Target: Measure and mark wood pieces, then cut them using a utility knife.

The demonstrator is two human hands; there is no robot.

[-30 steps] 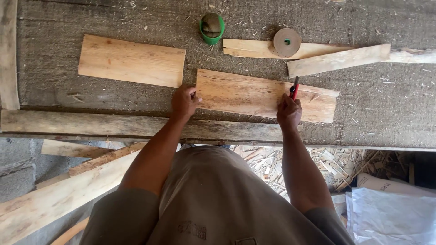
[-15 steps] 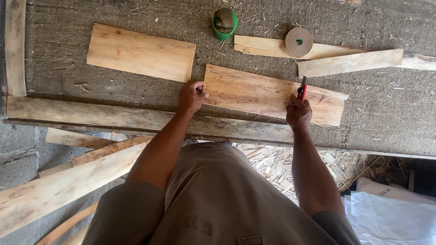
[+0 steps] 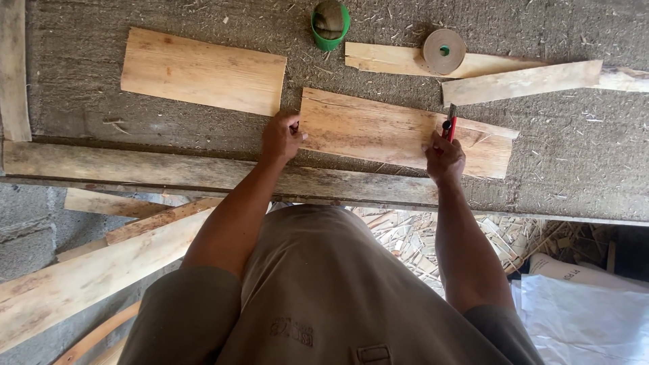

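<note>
With the left hand [image 3: 282, 137] only pinching the board [image 3: 404, 132] at its end, the red pen [image 3: 449, 124] gripped in the right hand [image 3: 444, 157] could skid if the board shifts on the gritty desk [image 3: 574, 155].

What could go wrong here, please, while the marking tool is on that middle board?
1. The left hand steadies only the end of the middle board, so it might pivot under the red tool in the right hand and skew the mark.
2. The board has a ragged right edge, and loose chips lie on the bench; it may rock or leave splinters.
</note>
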